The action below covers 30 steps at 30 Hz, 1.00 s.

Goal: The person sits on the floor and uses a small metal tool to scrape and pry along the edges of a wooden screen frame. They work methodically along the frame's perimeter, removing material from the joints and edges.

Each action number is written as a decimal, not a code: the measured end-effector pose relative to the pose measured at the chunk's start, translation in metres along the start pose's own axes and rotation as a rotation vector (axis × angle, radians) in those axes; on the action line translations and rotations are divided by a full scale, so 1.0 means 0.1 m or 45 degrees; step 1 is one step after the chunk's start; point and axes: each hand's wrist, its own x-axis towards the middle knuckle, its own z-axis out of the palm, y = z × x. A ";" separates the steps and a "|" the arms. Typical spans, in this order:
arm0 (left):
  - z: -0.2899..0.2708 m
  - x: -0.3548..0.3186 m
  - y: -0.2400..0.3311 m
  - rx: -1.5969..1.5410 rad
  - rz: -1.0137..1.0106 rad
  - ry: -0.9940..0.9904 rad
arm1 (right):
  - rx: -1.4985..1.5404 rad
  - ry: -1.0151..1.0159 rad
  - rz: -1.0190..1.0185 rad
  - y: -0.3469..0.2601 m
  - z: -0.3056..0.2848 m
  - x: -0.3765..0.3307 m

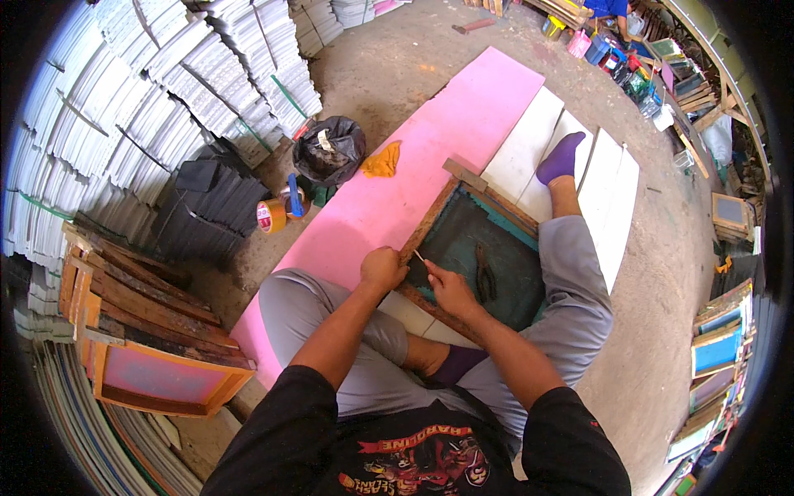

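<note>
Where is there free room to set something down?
The pink board is bare between the yellow cloth and left hand, and beyond the cloth. Crowded: inside the frame, with pliers and right hand; beside the black bag, with tape.

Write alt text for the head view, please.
A framed dark screen lies before a seated person, the left hand curled at its edge and the right hand holding a thin pale object there. Pliers lie on the screen; a pink sheet and white boards spread around.
</note>
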 end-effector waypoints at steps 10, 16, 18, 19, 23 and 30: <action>-0.01 0.00 -0.01 -0.011 0.016 -0.003 | 0.352 -0.067 0.099 0.10 -0.01 0.05; 0.01 0.01 -0.02 -0.027 0.046 0.031 | 0.103 0.146 -0.115 0.15 0.06 0.05; 0.04 -0.01 -0.04 -0.036 0.023 0.027 | 0.453 0.015 0.110 0.01 -0.03 0.06; 0.03 -0.01 -0.03 -0.037 0.017 0.031 | 0.532 -0.034 0.176 -0.03 -0.09 0.07; 0.00 0.04 0.09 -0.081 0.068 0.141 | 0.474 -0.022 0.191 0.00 -0.24 0.06; 0.16 0.29 0.21 -0.159 0.006 0.283 | 0.135 0.111 0.204 -0.22 -0.42 -0.08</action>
